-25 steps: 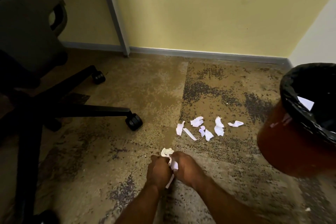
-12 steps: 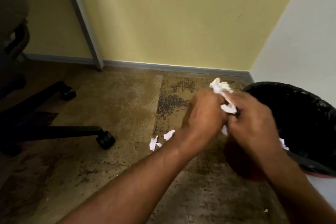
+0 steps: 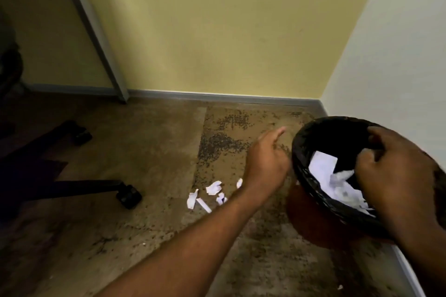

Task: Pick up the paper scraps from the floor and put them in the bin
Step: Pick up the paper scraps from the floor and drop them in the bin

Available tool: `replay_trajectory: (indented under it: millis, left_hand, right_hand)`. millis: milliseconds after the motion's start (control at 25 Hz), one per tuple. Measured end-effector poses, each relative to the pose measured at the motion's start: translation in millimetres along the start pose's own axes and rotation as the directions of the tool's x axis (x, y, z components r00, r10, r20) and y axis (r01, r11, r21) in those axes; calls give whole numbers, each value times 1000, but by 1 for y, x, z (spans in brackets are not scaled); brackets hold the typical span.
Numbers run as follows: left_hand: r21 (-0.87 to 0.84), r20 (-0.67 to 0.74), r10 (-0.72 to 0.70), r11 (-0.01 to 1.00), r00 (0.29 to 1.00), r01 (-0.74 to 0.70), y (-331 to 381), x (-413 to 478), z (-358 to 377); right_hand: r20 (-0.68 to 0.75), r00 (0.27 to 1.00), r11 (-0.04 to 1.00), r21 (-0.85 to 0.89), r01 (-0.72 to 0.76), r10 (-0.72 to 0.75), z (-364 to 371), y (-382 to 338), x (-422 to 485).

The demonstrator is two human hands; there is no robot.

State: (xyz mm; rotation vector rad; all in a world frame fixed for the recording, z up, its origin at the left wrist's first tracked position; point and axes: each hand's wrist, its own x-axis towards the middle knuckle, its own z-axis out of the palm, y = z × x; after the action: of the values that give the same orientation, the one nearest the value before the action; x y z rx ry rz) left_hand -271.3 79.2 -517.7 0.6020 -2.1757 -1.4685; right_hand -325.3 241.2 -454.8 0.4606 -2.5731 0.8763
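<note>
Holds the left hand out above the floor, just left of the bin, fingers loosely curled, one finger stretched toward the yellow wall, nothing in its grip. Hangs the right hand over the bin's mouth by the right rim, knuckles up and fingers curled downward; cannot tell whether pinching paper or not. Shows crumpled white paper inside the bin, under and just left of the right hand, bright against the black liner. Leaves several paper scraps on the floor in a small cluster below and left of the left hand, partly hidden behind the left forearm and touched by neither hand. Places the bin close to the white wall, near the floor's far right corner. Has mottled brown carpet underfoot, grey skirting along the foot of the yellow wall, a slanted grey metal post toward the far left, and a black chair base with castors at the floor's left edge.
</note>
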Motion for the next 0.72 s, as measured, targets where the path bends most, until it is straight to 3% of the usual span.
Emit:
replay_trajectory:
  millis: [80,120,160,240,320,360,480,560,720]
  left_hand:
    - [77,-223,-148,983,964,169,-79,-14,-44]
    - [179,-254,-197,953,947,247,-122,-17,-63]
    - [334,-210,-235,895,949,296,-158,-19,-78]
    - [651,-13,-371,701,929,289,-220,-19,-94]
    - [796,151,-496,574,855,192,-253,-18,-91]
    - [801,196,-516,575,834,167,-266,-17,-86]
    - [745,256,-451,655,855,122,-284,-19,-66]
    - [777,197,-343,626,919,67,-294,-25,-57]
    - [729,117,-209,683,971,59,-306,-31,-63]
  right_hand:
    - [-143,972,950,229,214,-185,10,-44,-44]
    - [-94,961,915,294,278,-262,29,-59,-63]
    - [26,952,902,330,279,-304,58,-67,-79]
    - [380,889,939,317,135,-257,135,-64,-99]
    - [637,739,975,174,140,-220,211,-45,-110]
    - [704,672,971,124,202,-230,243,-35,-116]
    - [780,549,922,89,376,-299,305,-17,-126]
    - [821,493,907,68,415,-287,329,-14,-125]
    - [845,462,856,-8,517,-271,358,-7,-122]
